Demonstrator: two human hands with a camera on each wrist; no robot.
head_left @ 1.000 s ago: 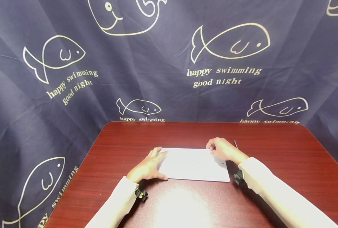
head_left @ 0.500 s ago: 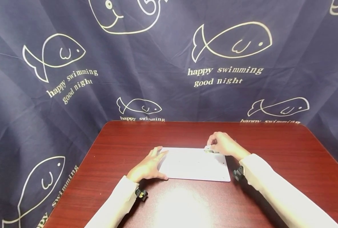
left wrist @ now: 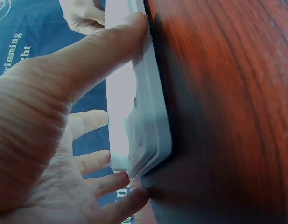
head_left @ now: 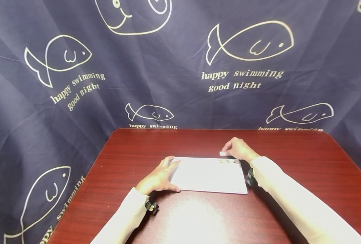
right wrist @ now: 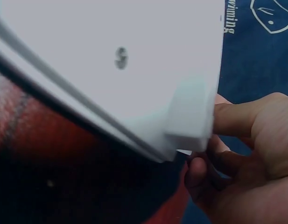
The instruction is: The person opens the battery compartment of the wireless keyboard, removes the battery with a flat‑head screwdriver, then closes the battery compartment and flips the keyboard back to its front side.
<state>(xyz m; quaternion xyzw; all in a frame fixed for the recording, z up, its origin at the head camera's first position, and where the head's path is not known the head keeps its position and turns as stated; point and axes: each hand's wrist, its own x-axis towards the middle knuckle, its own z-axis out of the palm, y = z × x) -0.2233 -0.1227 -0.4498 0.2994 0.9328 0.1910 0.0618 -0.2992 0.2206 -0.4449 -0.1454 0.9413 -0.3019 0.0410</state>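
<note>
A white keyboard (head_left: 205,176) lies face down on the table, its underside showing small screws. My left hand (head_left: 157,176) holds its left end, thumb on the near edge and fingers spread at the far edge. In the left wrist view the thumb (left wrist: 111,42) presses on the rim. Just beyond the far right corner, my right hand (head_left: 239,149) pinches a small white cover (head_left: 223,153). An uncovered battery compartment (head_left: 228,161) shows near that corner, its contents too small to make out. In the right wrist view the keyboard's corner hides part of the right fingers.
The keyboard rests on a reddish-brown wooden table (head_left: 131,145). A dark blue curtain (head_left: 180,67) with fish drawings and lettering hangs behind the table's far edge. Small black cameras sit on both wrists.
My right hand has drawn the cover off the keyboard and moved away from the person, baring the compartment. The thin dark stick behind that hand is now hidden. My left hand keeps its place.
</note>
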